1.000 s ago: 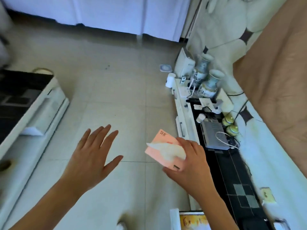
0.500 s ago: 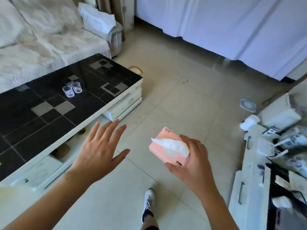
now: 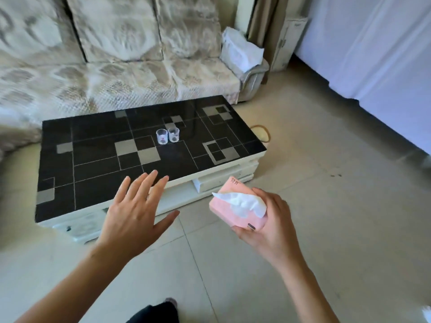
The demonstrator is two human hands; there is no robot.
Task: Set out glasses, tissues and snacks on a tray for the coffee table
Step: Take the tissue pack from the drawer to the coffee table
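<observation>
Tissues are the thing in hand: the right hand (image 3: 268,227) holds a pink tissue pack (image 3: 235,206) in the air, near the right end of the coffee table's surface (image 3: 98,159) and apart from it. Its fingers (image 3: 250,227) curl under and around the near end of the pack, thumb along the right side, and one white tissue (image 3: 242,202) stands out of the top slot. The left hand (image 3: 133,220) hovers over the near edge of the surface, fingers straight and spread, holding nothing.

The pack looks light and soft-sided, probably easy to dent if squeezed, so a loose hold across its short width should do. The loose tissue would tear or pull out if grabbed; better to keep fingers on the pink wrapper. Its film may be a little slick.

Two small clear glasses (image 3: 168,135) stand side by side, touching or nearly so, toward the far middle of the surface. They look rigid and breakable, best taken one at a time around the wall. No tray or snacks show in this view.
</observation>
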